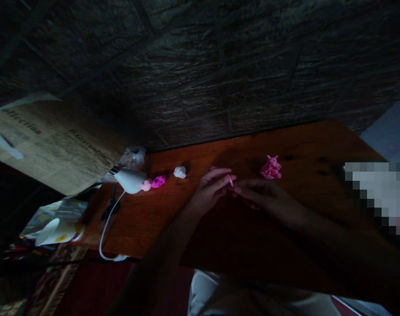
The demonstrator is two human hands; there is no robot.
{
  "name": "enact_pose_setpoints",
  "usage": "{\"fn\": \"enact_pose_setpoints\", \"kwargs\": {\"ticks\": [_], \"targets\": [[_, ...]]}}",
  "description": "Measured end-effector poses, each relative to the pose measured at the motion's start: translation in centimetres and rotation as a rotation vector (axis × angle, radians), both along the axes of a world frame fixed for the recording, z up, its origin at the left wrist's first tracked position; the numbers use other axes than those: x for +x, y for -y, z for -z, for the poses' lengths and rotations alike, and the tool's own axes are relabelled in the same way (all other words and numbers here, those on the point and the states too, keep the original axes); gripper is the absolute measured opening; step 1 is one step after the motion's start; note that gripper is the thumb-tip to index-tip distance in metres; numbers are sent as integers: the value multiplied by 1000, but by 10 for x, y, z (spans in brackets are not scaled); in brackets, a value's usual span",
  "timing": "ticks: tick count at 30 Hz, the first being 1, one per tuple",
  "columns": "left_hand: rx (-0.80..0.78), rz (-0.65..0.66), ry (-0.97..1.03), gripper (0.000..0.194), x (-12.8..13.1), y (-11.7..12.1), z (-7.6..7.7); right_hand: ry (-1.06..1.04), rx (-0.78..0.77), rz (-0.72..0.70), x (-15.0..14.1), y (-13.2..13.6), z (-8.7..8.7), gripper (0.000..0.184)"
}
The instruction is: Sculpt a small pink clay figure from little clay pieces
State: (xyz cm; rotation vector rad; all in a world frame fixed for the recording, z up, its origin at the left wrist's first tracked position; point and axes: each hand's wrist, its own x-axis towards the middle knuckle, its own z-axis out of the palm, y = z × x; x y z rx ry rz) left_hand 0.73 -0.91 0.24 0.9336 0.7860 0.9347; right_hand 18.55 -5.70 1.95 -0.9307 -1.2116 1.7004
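In the middle of the wooden table, my left hand (213, 188) is closed in a pinch on a small, thin pink clay piece (231, 180). My right hand (270, 199) comes in from the right, its fingertips pinched together at the lower end of that piece. Dim light and the fingers hide part of the piece. Beyond my right hand stands a pink clay figure (271, 167) with small points on top. A bit of pink clay (213, 167) shows just behind my left hand. Farther left lie a white lump (179, 172), a magenta lump (159, 181) and a pale pink lump (146, 185).
A white cone-shaped object (131, 180) with a white cable (102, 239) stands on the left, near dark scissors (111, 208). A paper cup (56, 232) lies tipped at the left edge. A printed brown paper bag (64, 140) and a stone-patterned wall (200, 74) border the table (173, 215).
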Motion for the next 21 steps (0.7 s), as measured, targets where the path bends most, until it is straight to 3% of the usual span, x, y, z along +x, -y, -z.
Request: {"fn": "enact_pose_setpoints", "kwargs": {"ticks": [9,21], "targets": [[-28,19,-113,38,4,2,-4,124,149,48,0,-1,-1,38],[80,30,-82,34,5,2,-4,242,312,91,4,-3,2,36]]}}
